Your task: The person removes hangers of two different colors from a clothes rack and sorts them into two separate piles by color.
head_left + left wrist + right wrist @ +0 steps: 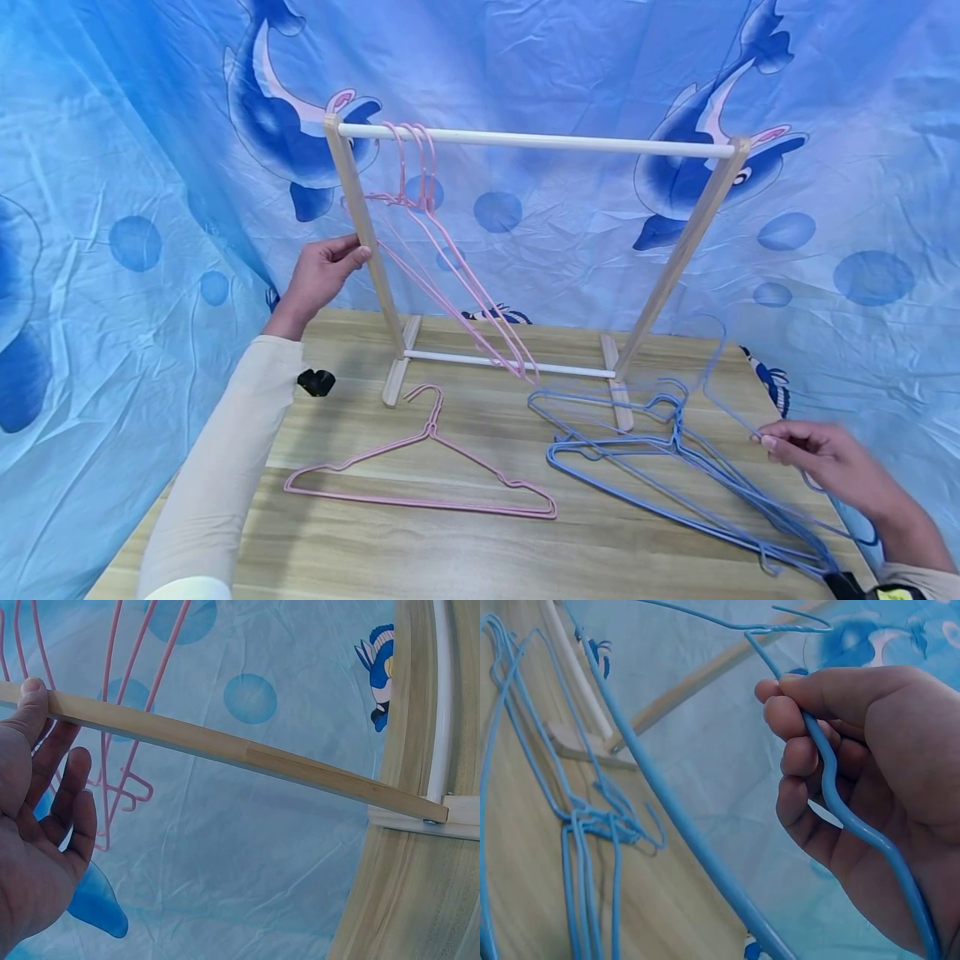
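Thumb and fingertips of the right hand (832, 467) pinch the sloping wire of a raised blue hanger (831, 780), held above the table (600, 546) near more blue hangers (677, 435). The left hand (322, 273), arm stretched forward, pinches the wooden rack's left post (384, 296), spare fingers loosely bent; three pink hangers (432, 173) hang just beside it.

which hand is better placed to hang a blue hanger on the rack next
Probably the right hand: it pinches a blue hanger, beside the other blue hangers. The left hand holds the left post of the rack, so it seems better kept for steadying.
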Tool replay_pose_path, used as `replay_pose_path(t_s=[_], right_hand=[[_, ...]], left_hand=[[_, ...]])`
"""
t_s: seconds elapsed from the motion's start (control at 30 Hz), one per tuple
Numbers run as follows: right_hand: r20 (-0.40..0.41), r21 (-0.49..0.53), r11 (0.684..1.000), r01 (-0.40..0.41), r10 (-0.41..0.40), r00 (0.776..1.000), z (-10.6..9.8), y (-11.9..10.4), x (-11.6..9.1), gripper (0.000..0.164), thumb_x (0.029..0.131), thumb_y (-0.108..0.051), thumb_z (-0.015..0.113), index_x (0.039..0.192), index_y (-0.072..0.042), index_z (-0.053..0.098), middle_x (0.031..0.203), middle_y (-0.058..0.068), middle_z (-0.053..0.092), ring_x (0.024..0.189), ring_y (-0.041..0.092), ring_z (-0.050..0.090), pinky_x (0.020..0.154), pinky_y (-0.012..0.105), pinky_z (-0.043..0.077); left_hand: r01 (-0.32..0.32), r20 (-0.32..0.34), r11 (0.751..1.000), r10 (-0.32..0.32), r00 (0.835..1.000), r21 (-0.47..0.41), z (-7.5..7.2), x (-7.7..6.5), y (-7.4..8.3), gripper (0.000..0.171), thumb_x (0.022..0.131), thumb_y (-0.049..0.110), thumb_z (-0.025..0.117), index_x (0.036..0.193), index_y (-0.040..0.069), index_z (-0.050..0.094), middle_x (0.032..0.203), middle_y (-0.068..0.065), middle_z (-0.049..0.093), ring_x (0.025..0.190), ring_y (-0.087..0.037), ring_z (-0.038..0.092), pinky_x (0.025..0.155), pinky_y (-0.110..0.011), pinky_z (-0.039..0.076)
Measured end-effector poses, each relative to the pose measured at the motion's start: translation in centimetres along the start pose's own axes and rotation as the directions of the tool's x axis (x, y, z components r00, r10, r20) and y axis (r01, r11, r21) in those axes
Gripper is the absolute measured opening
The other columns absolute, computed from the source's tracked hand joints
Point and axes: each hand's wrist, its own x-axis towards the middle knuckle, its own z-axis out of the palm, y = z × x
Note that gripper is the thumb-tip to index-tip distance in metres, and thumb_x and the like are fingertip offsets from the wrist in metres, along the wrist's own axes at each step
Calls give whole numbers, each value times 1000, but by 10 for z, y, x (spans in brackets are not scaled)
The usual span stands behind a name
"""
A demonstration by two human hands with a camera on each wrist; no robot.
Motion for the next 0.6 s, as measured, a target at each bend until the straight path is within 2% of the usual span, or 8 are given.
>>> replay_pose_path(t_s=[0.23,0.37,0.47,0.6], right_hand=[[49,68,998,-17,14,999,4,24,-7,22,105,-1,53,112,-4,74,87,-7,68,63,16,54,48,33,42],[74,88,995,-38,32,997,8,36,-9,24,106,-1,53,113,-5,75,94,-12,70,72,13,60,54,30,47],[90,113,993,-31,21,996,10,43,-10,25,106,0,52,114,-3,74,97,-15,71,77,10,63,56,29,49],[118,164,986,17,-36,992,13,50,-12,26,105,5,49,116,1,73,104,-18,71,83,6,66,58,28,52]], left_hand=[[-10,1,1000,10,1000,-7,1,-1,0,44,102,38,62,140,14,65,137,-16,65,118,-13,65,108,-48,49],[-12,1,1000,12,1000,-1,1,0,-2,45,102,40,61,140,14,65,137,-16,65,119,-15,65,108,-49,49],[-8,0,1000,8,1000,0,1,0,-2,46,102,41,61,139,15,66,137,-15,66,120,-16,65,108,-47,50],[-7,1,1000,7,1000,6,0,0,-3,47,101,43,62,140,16,66,137,-14,65,121,-16,64,107,-45,50]])
